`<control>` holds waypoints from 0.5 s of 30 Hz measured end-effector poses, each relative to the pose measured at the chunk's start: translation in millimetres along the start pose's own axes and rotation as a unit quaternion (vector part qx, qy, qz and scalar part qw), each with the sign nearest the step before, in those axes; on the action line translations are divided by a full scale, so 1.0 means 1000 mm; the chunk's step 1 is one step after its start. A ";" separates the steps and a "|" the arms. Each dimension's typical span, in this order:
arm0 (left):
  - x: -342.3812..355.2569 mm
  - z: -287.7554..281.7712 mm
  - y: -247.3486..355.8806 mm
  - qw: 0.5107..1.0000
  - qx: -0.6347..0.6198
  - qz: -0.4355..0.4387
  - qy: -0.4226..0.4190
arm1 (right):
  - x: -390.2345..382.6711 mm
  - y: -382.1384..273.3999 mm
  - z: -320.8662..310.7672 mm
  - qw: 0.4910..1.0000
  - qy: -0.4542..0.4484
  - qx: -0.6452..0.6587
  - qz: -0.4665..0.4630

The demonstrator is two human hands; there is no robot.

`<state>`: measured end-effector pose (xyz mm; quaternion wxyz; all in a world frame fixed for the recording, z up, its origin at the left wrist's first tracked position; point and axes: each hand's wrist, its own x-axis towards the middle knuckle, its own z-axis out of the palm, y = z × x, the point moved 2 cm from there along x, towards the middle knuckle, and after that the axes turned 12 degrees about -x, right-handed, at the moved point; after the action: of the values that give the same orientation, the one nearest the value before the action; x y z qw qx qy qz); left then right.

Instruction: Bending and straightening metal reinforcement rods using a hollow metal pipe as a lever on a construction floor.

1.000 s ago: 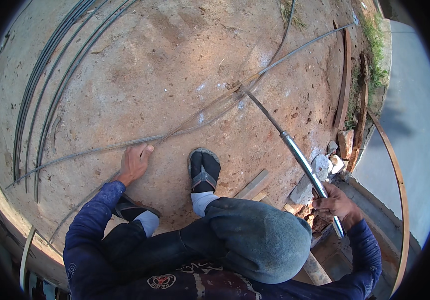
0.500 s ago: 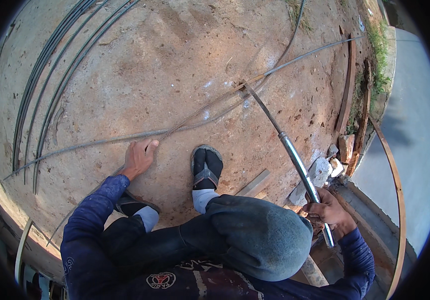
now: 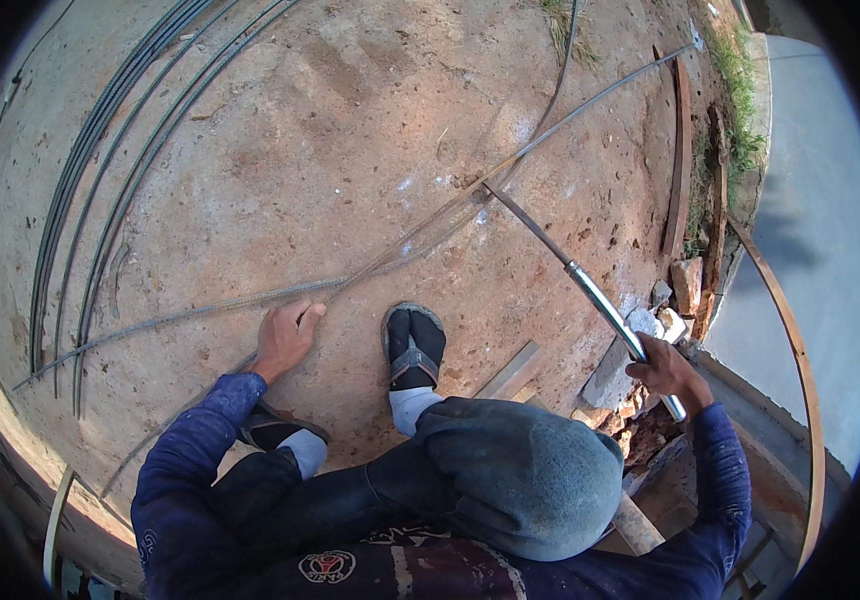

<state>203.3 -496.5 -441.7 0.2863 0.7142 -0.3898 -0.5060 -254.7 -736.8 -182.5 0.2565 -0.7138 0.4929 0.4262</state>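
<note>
Bright daylight lies over the ground (image 3: 250, 200), a sunlit strip glowing along its lower-left edge and the area beyond sinking into dimness. A hard glint runs down the metal tube (image 3: 602, 308), while a soft-edged shadow darkens the grey paving (image 3: 805, 300) past the ground's right edge. Fisheye distortion bows the long wooden strip (image 3: 800, 355) there, black vignetting swallows every corner, and detail softens toward the rim; the middle looks fairly crisp
</note>
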 end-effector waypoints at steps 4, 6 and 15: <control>-0.006 -0.008 0.008 1.000 -0.020 0.007 0.005 | 0.007 0.013 0.023 0.966 -0.118 0.216 0.073; -0.007 0.003 -0.003 0.999 -0.006 0.029 0.027 | -0.002 0.000 0.032 0.831 -0.260 0.477 0.117; 0.009 -0.020 -0.004 0.999 -0.004 -0.025 -0.040 | -0.020 -0.008 0.092 0.969 0.106 0.184 0.125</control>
<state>225.4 -501.8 -443.1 0.2609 0.7017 -0.3812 -0.5425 -282.9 -651.6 -212.7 0.2744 -0.6281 0.6725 0.2793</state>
